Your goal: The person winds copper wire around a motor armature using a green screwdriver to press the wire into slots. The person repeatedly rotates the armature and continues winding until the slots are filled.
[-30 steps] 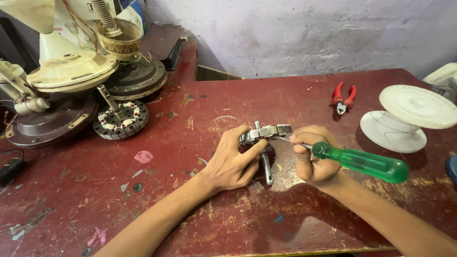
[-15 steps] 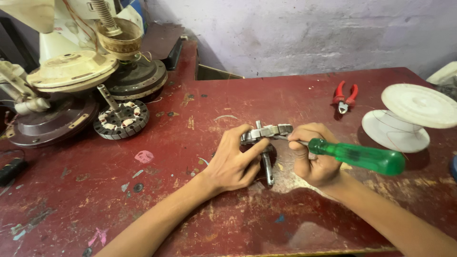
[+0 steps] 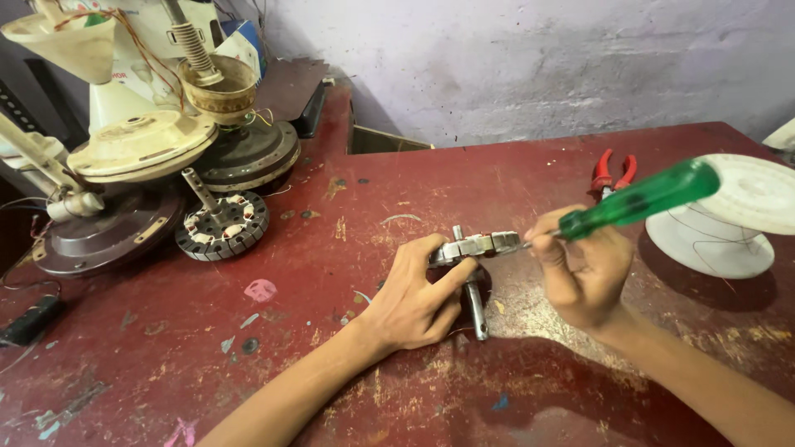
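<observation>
Green-handled screwdriver clamped in right hand; left hand closed around metal rotor.

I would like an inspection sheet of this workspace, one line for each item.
Surface: red table, worn, with chipped paint and stains.
Job's things: metal motor part with shaft, tilted up on the table; green-handled screwdriver, its tip at the part's edge.
Clutter: red pliers; white round fan base; wound stator; stacked fan motor housings at the far left.
Grips: left hand steadies the motor part; right hand holds the screwdriver.
Cables: copper wires on the stacked parts; thin wire at the left edge.
Surroundings: pale rough wall.
</observation>
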